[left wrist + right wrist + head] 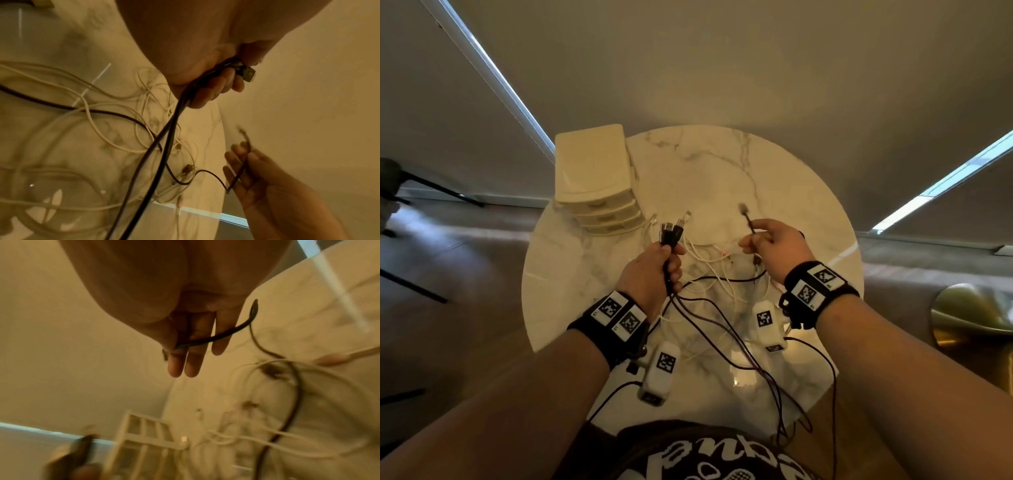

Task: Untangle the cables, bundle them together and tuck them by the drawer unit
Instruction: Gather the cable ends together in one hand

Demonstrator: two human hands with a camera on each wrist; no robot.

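Note:
My left hand (674, 262) grips a bunch of black cables (690, 318) upright, their USB plugs (671, 230) sticking out above the fist. In the left wrist view the curled fingers (213, 91) wrap the black cables (172, 129), with one plug (249, 75) past them. My right hand (751, 238) pinches one thin dark cable (749, 222) just below its plug, raised above the table; thumb and forefinger hold the dark cable (216, 337). Loose white cables (709, 255) lie tangled between my hands. The cream drawer unit (594, 178) stands at the table's back left.
The round marble table (722, 164) has bare top behind the cables. Dark leads trail over its near edge (808, 387). White tagged camera boxes (662, 370) hang under both wrists. A brass round object (969, 318) lies on the floor right, chair legs (431, 186) left.

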